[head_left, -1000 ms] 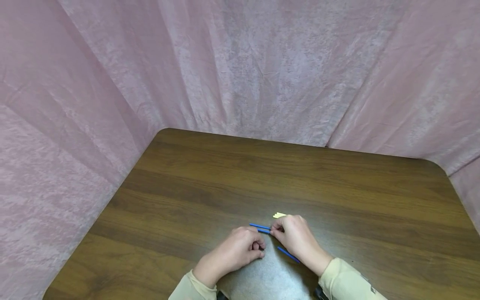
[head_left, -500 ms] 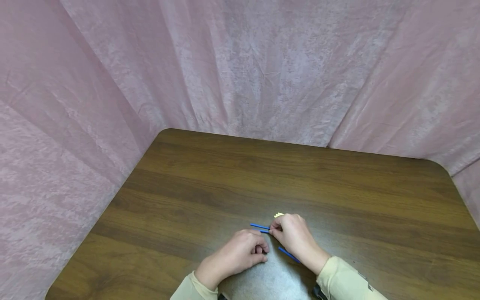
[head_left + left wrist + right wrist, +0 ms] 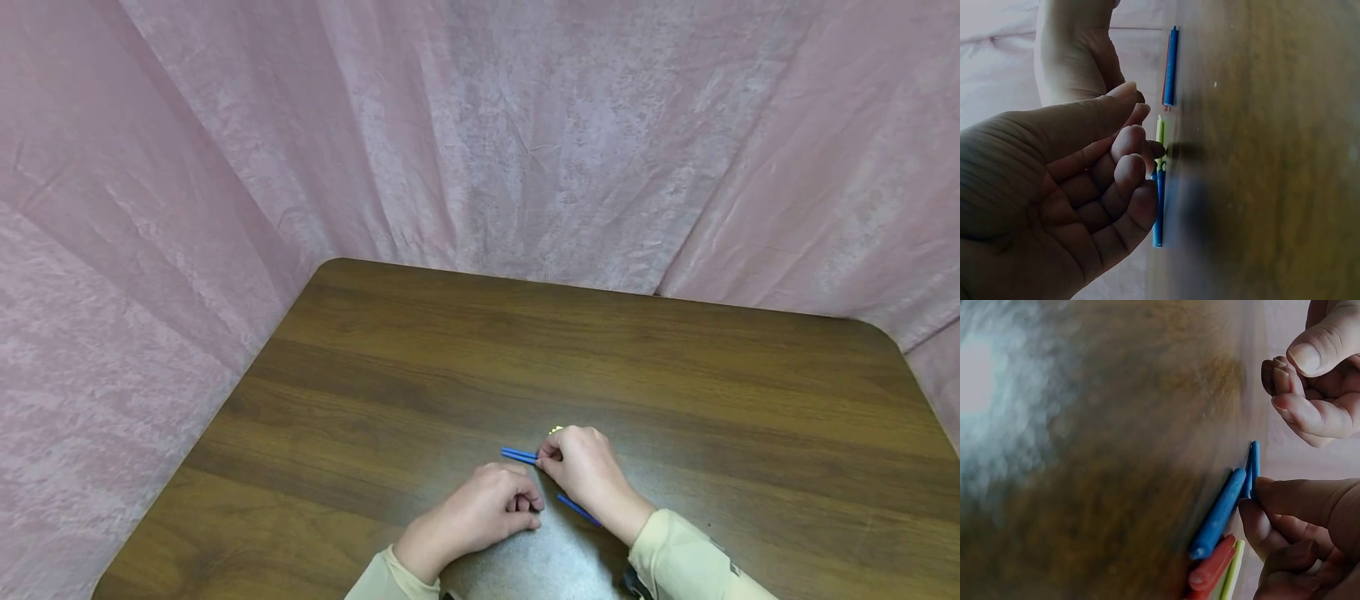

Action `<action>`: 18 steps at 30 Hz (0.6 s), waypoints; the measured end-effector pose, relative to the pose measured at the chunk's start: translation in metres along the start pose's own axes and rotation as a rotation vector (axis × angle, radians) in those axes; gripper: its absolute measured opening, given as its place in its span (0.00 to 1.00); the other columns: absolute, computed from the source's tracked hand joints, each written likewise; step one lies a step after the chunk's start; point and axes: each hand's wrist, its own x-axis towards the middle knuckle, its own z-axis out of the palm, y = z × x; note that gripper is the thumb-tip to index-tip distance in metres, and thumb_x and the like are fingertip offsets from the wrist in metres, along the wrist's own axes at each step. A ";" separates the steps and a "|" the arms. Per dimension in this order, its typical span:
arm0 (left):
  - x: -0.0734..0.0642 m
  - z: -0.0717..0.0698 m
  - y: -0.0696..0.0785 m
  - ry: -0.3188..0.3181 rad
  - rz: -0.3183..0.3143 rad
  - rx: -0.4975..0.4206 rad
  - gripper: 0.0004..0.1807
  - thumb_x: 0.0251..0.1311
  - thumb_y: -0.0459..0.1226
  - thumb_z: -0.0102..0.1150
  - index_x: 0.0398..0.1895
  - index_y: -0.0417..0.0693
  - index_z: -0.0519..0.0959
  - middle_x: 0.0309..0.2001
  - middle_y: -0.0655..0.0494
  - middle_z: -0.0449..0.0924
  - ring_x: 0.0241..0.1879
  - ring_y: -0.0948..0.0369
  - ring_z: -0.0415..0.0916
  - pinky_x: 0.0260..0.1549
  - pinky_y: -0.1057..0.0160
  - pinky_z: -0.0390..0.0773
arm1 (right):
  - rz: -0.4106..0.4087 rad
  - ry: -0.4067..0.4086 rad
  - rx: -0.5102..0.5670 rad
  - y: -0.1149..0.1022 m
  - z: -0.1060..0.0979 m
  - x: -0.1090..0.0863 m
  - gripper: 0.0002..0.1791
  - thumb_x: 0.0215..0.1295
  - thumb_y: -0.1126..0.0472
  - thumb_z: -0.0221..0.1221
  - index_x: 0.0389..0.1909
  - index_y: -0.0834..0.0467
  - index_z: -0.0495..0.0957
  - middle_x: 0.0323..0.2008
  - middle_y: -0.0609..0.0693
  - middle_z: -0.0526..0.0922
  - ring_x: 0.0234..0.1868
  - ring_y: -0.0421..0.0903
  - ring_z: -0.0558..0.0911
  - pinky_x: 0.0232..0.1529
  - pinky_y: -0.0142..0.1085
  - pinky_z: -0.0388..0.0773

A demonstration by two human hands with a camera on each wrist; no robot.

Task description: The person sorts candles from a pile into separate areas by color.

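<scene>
My right hand (image 3: 588, 467) pinches the near end of a blue candle (image 3: 517, 459) between thumb and fingertips. A second blue candle (image 3: 513, 451) lies close alongside it, roughly parallel. My left hand (image 3: 480, 508) is low over the table to the left, its fingers loosely curled with nothing in them, as the left wrist view of the hand (image 3: 1079, 181) also shows. Below my right wrist lies another blue candle (image 3: 577, 509). Yellow candles (image 3: 556, 430) show beyond my right knuckles, mostly hidden. In the right wrist view, a red candle (image 3: 1212, 565) lies beside a yellow candle (image 3: 1232, 572).
The brown wood-grain table (image 3: 420, 350) has rounded far corners. Pink velvety curtains (image 3: 540, 150) hang behind it and on its left. A bright glare patch (image 3: 540, 558) lies on the tabletop between my forearms.
The pinched blue candle has shifted away and left, closing the gap to the other blue one. My left hand has slid slightly right and nearer the front. More of the yellow candles is covered.
</scene>
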 end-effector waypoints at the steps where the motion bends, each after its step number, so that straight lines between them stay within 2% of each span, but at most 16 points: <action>1: 0.000 0.000 0.000 0.001 -0.001 -0.005 0.07 0.50 0.35 0.73 0.29 0.50 0.82 0.25 0.72 0.75 0.27 0.79 0.69 0.38 0.78 0.67 | 0.003 0.001 0.004 0.000 0.000 0.000 0.10 0.47 0.66 0.71 0.16 0.51 0.82 0.19 0.38 0.81 0.24 0.43 0.81 0.29 0.39 0.75; 11: 0.000 0.001 -0.002 0.004 -0.002 -0.004 0.06 0.50 0.36 0.73 0.29 0.50 0.83 0.26 0.70 0.76 0.27 0.79 0.69 0.36 0.80 0.67 | 0.028 -0.011 0.010 0.002 0.001 0.000 0.11 0.47 0.65 0.73 0.15 0.50 0.81 0.19 0.37 0.81 0.25 0.42 0.82 0.30 0.39 0.75; 18: -0.001 0.000 -0.002 -0.003 -0.032 -0.006 0.05 0.50 0.36 0.72 0.28 0.52 0.83 0.23 0.74 0.73 0.27 0.79 0.68 0.39 0.77 0.67 | 0.084 -0.023 0.126 0.005 -0.003 -0.002 0.10 0.49 0.64 0.71 0.16 0.48 0.83 0.18 0.34 0.80 0.26 0.37 0.79 0.34 0.36 0.74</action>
